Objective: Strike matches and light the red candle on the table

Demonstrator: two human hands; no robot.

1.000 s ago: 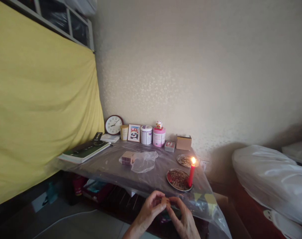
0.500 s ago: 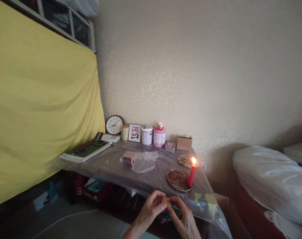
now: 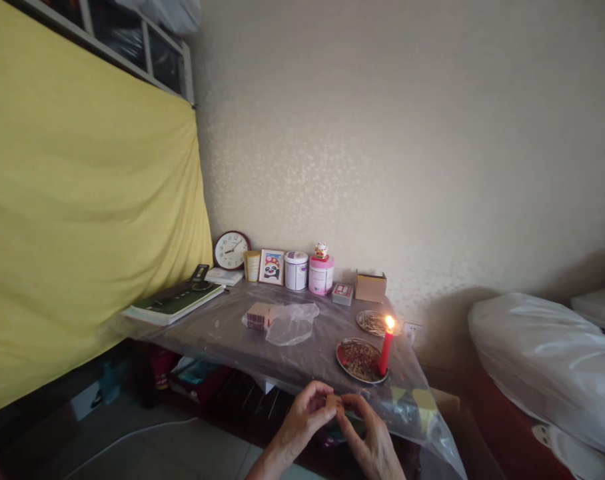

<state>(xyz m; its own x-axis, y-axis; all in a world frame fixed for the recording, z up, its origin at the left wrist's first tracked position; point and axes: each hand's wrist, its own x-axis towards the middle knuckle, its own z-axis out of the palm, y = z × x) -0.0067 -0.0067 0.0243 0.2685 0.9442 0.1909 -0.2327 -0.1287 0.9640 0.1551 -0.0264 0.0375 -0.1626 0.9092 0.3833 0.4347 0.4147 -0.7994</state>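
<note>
Both hands meet in front of the table's near edge, around a small brown matchbox [image 3: 334, 403]. My left hand [image 3: 310, 413] pinches its left side between thumb and fingers. On the other side, my right hand [image 3: 366, 433] has its fingertips closed on the box's right end. Fingers cover much of the box, so I cannot tell whether its tray is slid out. Just beyond, a lit red candle [image 3: 386, 353] stands upright at the right rim of a round metal plate [image 3: 360, 379] strewn with dark bits.
A second plate [image 3: 370, 322] of thin sticks lies behind the candle. A stack of small boxes [image 3: 257, 316] sits in torn clear plastic [image 3: 292, 325]. Along the wall stand a clock [image 3: 232, 251], a panda picture [image 3: 271, 267], tins [image 3: 296, 272] and an open carton [image 3: 371, 288]. Plastic sheeting covers the table.
The whole view has shifted very slightly. Both hands keep nearly the same pose around the matchbox, and the candle still burns.
</note>
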